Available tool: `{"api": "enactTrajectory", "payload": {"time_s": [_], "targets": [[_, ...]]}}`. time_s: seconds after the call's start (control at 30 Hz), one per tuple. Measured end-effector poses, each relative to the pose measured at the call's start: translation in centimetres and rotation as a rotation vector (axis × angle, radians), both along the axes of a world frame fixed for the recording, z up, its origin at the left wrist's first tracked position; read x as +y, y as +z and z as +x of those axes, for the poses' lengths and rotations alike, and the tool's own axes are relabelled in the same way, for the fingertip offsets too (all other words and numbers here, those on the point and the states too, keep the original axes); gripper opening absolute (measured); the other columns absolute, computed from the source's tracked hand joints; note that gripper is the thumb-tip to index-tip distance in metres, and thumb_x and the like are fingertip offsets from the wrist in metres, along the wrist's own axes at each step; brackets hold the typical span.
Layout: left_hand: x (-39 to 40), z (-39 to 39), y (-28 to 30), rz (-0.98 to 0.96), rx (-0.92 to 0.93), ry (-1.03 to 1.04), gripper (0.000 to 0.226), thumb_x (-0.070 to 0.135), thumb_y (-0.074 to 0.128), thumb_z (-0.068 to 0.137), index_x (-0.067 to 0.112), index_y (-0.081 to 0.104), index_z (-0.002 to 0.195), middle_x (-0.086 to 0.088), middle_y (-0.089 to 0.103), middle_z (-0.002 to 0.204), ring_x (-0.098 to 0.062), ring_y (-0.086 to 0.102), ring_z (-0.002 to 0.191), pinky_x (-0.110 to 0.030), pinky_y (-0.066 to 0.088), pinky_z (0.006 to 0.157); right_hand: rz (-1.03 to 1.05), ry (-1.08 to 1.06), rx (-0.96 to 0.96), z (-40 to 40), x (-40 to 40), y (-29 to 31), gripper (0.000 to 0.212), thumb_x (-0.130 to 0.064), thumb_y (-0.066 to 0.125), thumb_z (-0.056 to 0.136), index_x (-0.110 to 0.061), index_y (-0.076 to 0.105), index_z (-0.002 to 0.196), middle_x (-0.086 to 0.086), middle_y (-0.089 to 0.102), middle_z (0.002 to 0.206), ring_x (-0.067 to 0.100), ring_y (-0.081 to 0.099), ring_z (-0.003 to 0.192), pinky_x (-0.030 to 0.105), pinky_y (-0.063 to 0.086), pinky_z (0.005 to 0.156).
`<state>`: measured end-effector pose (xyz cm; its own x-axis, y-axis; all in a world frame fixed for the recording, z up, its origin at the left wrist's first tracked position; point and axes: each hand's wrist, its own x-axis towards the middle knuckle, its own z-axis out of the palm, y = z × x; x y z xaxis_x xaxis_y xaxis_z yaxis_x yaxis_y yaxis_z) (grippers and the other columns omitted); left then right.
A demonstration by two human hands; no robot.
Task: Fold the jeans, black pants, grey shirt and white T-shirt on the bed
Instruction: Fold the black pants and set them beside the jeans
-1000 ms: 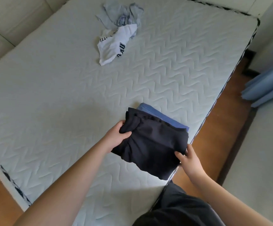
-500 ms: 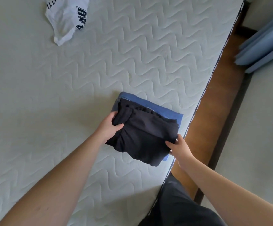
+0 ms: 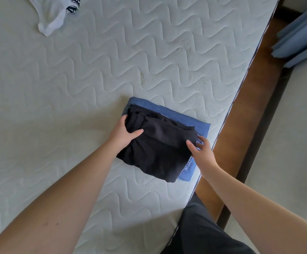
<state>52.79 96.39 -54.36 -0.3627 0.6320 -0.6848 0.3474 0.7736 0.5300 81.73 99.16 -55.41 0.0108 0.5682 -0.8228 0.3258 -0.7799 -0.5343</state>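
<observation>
Both hands hold the folded black pants (image 3: 156, 149): my left hand (image 3: 124, 133) grips the left edge, thumb on top and fingers curled under the cloth, while my right hand (image 3: 201, 153) pinches the right edge, thumb on the fabric. Since a second ago the bundle has come down from a raised tilt to lie flat on the folded jeans (image 3: 184, 120), which now show along the far and right sides. The pants' long axis runs from near right to far left, slanted against the bed's edge. This stack sits on the quilted bed (image 3: 75, 88) close to its right edge. At the far left lies the crumpled white T-shirt (image 3: 53, 13), well apart and nearer the frame's top than before. Right of the bed, brown floor (image 3: 255, 99) and blue curtain (image 3: 299, 35).
</observation>
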Motion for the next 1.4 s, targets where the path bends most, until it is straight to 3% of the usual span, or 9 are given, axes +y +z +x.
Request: {"api": "enactTrajectory", "payload": {"time_s": [0.13, 0.33, 0.43, 0.53, 0.67, 0.77, 0.97, 1.23, 1.4], "targets": [[1.5, 0.4, -0.9, 0.039, 0.159, 0.002, 0.05, 0.03, 0.067, 0.09, 0.015, 0.05, 0.135, -0.003, 0.061, 0.128, -0.026, 0.057, 0.117, -0.028, 0.039, 0.09, 0.074, 0.1, -0.13, -0.7, 0.8, -1.1, 0.044, -0.043, 0.066, 0.089, -0.022, 0.052, 0.125, -0.004, 0.063, 0.116, 0.018, 0.063, 0.102, 0.038, 0.057, 0.084], [2.0, 0.0, -1.0, 0.141, 0.267, -0.065, 0.042, 0.023, 0.061, 0.093, 0.016, 0.049, 0.133, -0.006, 0.06, 0.127, -0.026, 0.056, 0.116, -0.036, 0.044, 0.095, 0.268, 0.15, -0.296, -0.8, -0.1, -1.5, 0.032, -0.042, 0.064, 0.089, -0.032, 0.047, 0.113, -0.012, 0.06, 0.103, 0.01, 0.061, 0.092, 0.029, 0.051, 0.073], [1.3, 0.9, -0.6, 0.404, 0.639, -0.369, 0.043, 0.014, 0.055, 0.091, 0.01, 0.05, 0.134, -0.013, 0.056, 0.125, -0.032, 0.052, 0.116, -0.044, 0.042, 0.1, 0.527, 0.223, -0.472, -1.5, -0.9, -1.2, 0.044, -0.029, 0.06, 0.093, -0.023, 0.043, 0.134, -0.002, 0.053, 0.13, 0.018, 0.052, 0.118, 0.041, 0.041, 0.106], [-0.5, 1.9, -1.4, 0.846, 0.729, -0.862, 0.045, 0.003, 0.048, 0.089, 0.006, 0.055, 0.133, -0.014, 0.057, 0.131, -0.031, 0.051, 0.125, -0.046, 0.038, 0.109, 0.905, 0.498, -0.527, -3.2, -1.7, -0.7, 0.054, -0.014, 0.055, 0.092, -0.01, 0.04, 0.144, 0.007, 0.047, 0.143, 0.023, 0.039, 0.136, 0.042, 0.026, 0.116], [-2.9, 1.2, -3.8, 0.752, 0.844, -1.341, 0.056, 0.027, 0.034, 0.102, 0.007, 0.024, 0.153, -0.011, 0.024, 0.16, -0.025, 0.022, 0.148, -0.043, 0.025, 0.119, 1.02, 0.852, -0.549, -6.3, -2.7, -1.6, 0.061, -0.017, 0.052, 0.095, -0.006, 0.031, 0.151, 0.01, 0.031, 0.157, 0.025, 0.024, 0.147, 0.045, 0.019, 0.12], [-1.8, 0.1, -5.3, 0.585, 0.875, -1.269, 0.065, 0.046, 0.025, 0.104, 0.01, 0.009, 0.156, -0.007, 0.006, 0.164, -0.02, 0.009, 0.151, -0.042, 0.02, 0.121, 0.931, 1.063, -0.591, -7.7, -2.4, -3.3, 0.068, -0.037, 0.047, 0.099, -0.008, 0.021, 0.154, 0.008, 0.017, 0.162, 0.023, 0.014, 0.15, 0.043, 0.01, 0.122], [-0.3, -0.6, -8.9, 0.535, 0.8, -1.23, 0.068, 0.053, 0.024, 0.102, 0.016, 0.008, 0.157, -0.004, 0.007, 0.164, -0.018, 0.009, 0.151, -0.042, 0.018, 0.121, 0.792, 1.153, -0.719, -6.4, 0.0, -7.2, 0.088, -0.066, 0.033, 0.093, -0.01, 0.007, 0.156, 0.009, 0.005, 0.163, 0.023, 0.006, 0.151, 0.037, -0.001, 0.122], [0.5, -1.6, -7.7, 0.48, 0.688, -1.292, 0.069, 0.053, 0.027, 0.1, 0.018, 0.012, 0.157, -0.001, 0.008, 0.164, -0.016, 0.009, 0.151, -0.04, 0.009, 0.123, 0.642, 1.078, -0.796, -1.3, -0.2, -5.8, 0.101, -0.077, 0.03, 0.088, -0.007, 0.0, 0.155, 0.01, 0.002, 0.163, 0.022, 0.002, 0.151, 0.04, 0.006, 0.123], [-5.2, -0.7, -5.6, 0.56, 0.752, -0.969, 0.061, 0.036, 0.031, 0.103, 0.01, 0.014, 0.156, -0.005, 0.011, 0.164, -0.02, 0.013, 0.15, -0.04, 0.014, 0.122, 0.758, 1.027, -0.776, -2.2, -2.5, -3.1, 0.086, -0.063, 0.031, 0.097, -0.006, 0.003, 0.155, 0.011, 0.003, 0.163, 0.022, 0.002, 0.151, 0.039, 0.002, 0.123]]}}
